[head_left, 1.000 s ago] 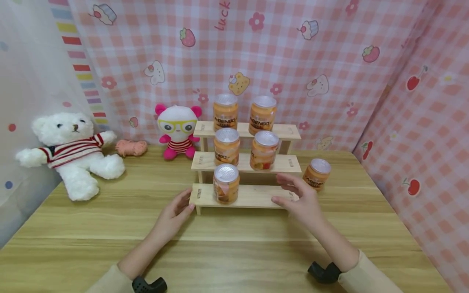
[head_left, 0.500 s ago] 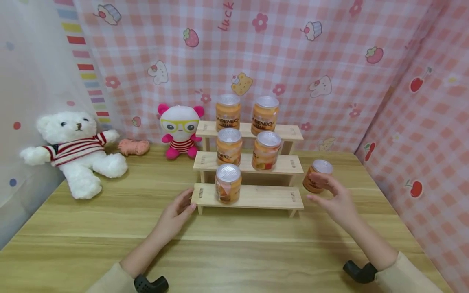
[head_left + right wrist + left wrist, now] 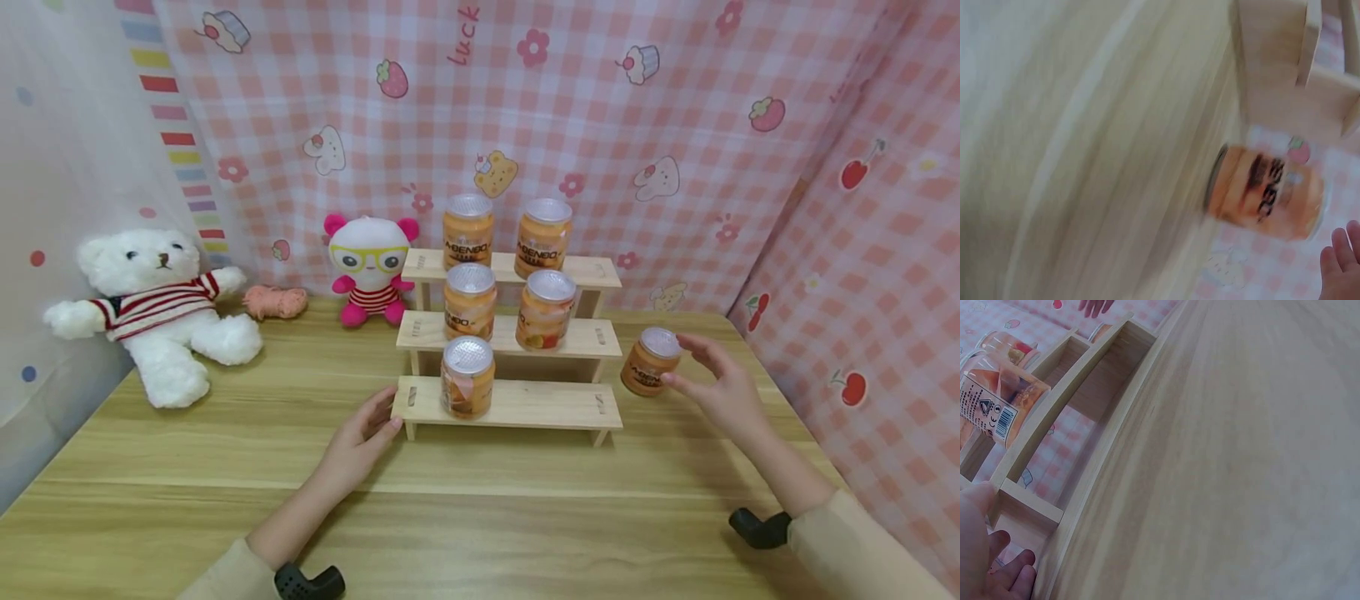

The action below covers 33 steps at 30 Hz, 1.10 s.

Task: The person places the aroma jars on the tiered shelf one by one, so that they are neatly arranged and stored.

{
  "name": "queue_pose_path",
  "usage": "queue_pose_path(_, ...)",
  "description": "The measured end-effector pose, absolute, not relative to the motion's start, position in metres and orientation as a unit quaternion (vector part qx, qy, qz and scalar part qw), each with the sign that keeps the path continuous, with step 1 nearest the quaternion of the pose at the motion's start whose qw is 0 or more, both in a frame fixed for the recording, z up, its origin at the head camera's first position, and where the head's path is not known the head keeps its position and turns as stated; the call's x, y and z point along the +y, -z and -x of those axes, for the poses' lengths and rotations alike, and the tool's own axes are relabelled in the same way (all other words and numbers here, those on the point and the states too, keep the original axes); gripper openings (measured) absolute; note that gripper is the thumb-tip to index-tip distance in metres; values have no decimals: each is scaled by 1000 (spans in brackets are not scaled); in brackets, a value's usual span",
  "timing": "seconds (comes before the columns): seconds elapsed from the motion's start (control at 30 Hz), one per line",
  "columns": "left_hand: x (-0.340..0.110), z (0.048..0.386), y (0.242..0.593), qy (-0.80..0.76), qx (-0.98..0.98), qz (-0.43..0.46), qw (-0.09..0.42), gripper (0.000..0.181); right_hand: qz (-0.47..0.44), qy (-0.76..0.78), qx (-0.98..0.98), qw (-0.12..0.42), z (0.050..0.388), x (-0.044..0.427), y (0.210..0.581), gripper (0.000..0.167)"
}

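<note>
A three-tier wooden display shelf [image 3: 540, 404] stands on the table with several orange cans on it. My left hand [image 3: 356, 437] holds the left end of its lowest tier, thumb at the front corner and fingers at the end. In the left wrist view the left thumb [image 3: 975, 497] lies against the board and the other fingers curl below. One orange can with a silver lid [image 3: 649, 363] stands upright on the table, right of the shelf. Beside that can my right hand [image 3: 722, 392] is spread, thumb and fingers apart; the right wrist view shows a gap between the fingertips and the can.
The top and middle tiers bear two cans each; a single can [image 3: 468, 379] stands on the lowest tier's left half. Left of the shelf are a pink panda plush [image 3: 369, 271], a pink yarn bundle [image 3: 275, 302] and a white teddy bear [image 3: 168, 308]. Checked curtains stand behind and right.
My right hand has moved right, from the lowest tier's right end, across in front of the lone can, to its right side. The left hand stays at the shelf.
</note>
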<state>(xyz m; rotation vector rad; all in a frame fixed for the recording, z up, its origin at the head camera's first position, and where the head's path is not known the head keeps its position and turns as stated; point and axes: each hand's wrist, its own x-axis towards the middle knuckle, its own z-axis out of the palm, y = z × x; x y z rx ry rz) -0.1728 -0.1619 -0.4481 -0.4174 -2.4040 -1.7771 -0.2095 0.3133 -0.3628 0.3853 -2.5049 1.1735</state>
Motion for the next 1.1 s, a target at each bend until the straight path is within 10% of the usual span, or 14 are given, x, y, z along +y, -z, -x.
queue_pose_path(1.1, -161, 170, 444, 593, -793, 132, 52, 50, -122, -484, -866, 30, 262, 337, 386, 74)
